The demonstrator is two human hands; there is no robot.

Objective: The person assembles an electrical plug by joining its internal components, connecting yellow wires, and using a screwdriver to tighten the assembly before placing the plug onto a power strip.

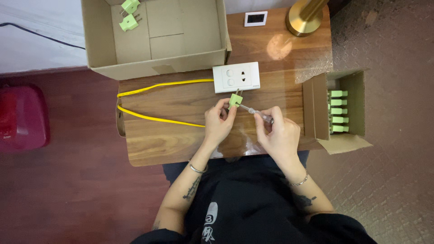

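My left hand (218, 123) pinches a small light-green plug (235, 99) with metal prongs, held just above the wooden table (181, 140). My right hand (279, 132) grips a slim screwdriver (255, 113) whose tip points at the plug's side. A white wall socket plate (236, 77) lies right behind the plug. From the plate's left side a yellow cable (153, 118) loops left across the table and runs back toward my left hand.
A large open cardboard box (156, 38) at the back holds two green plugs (129, 14). A small open box (337, 108) at the right holds several green plugs. A brass lamp base (304, 19) and a small white device (256, 18) stand at the back. A red object (22, 115) sits on the floor at left.
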